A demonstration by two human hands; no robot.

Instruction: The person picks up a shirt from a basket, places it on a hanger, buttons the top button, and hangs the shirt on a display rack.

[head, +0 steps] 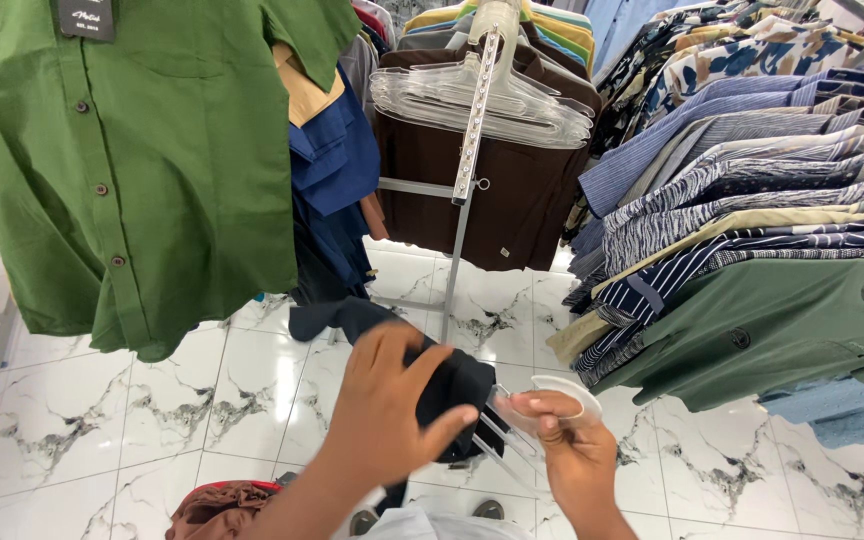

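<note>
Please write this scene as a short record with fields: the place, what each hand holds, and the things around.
place: clothes shop with a white marble-pattern floor
left hand: grips a dark navy garment
right hand: pinches a clear plastic hanger, next to the garment
left side: green button shirt hanging with a dark tag
centre: metal rack arm with clear empty hangers and a brown shirt
right side: row of striped and patterned shirts
bottom edge: reddish-brown cloth
</note>
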